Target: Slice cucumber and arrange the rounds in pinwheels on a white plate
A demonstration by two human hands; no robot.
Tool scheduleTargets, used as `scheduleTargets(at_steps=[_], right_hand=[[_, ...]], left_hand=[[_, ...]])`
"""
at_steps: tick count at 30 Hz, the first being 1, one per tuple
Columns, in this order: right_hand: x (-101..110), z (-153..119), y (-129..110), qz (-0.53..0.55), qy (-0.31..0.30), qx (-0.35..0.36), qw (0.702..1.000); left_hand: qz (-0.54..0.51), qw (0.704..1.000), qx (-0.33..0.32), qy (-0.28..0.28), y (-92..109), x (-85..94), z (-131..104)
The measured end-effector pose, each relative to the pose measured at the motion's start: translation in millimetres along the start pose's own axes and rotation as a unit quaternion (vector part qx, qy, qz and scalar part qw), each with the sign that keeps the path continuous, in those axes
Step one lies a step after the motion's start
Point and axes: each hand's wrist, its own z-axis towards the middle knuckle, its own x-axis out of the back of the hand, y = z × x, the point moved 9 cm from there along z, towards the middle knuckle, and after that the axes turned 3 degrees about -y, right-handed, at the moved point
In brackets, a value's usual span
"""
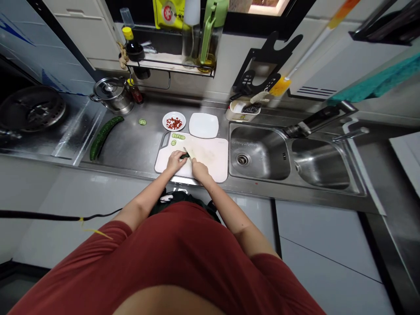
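Observation:
My right hand (pixel 200 170) is closed round the handle of a knife (pixel 187 152), whose blade points up and to the left over the white cutting board (pixel 213 153). With bent fingers, my left hand (pixel 176 162) steadies a small dark green piece of cucumber (pixel 184 156) on the board, right beside the blade. Several thin cucumber slices (pixel 178 137) lie in a row near the board's upper left corner, with a few more just below them.
Behind the board stand a plate of chopped red pieces (pixel 174 121) and a white square plate (pixel 204 125). A whole cucumber (pixel 104 137) and a steel pot (pixel 113 95) are on the left. A double sink (pixel 259 151) adjoins the board's right side. Bottles fill a wall shelf (pixel 170 64).

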Motion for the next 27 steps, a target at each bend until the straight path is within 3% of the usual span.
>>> scheduleTargets(at_steps=[6,9,11,14,17,21,27], right_hand=[[-8,-14,9,0.002,-0.010,-0.003,1.000],[-8,-16,11,0.007,-0.016,-0.009,1.000],[-8,-16,11,0.008,-0.020,-0.011,1.000],[-8,-16,11,0.010,-0.019,-0.007,1.000],[-9,-16,12,0.013,-0.021,-0.006,1.000],[-11,-14,13,0.013,-0.022,-0.009,1.000],[-13,-11,14,0.014,-0.020,-0.017,1.000]], left_hand=[[-0.001,1.000,-0.022,-0.008,10,6.1,1],[-0.011,0.999,0.008,0.047,5,28.5,10],[-0.015,0.990,0.068,0.122,-13,54.5,18],[-0.012,0.958,0.176,0.228,-56,93.8,24],[-0.002,0.921,0.277,0.273,-105,116.7,22],[-0.005,0.913,0.346,0.218,-148,112.3,21],[0.032,0.918,0.344,0.192,-151,103.8,21]])
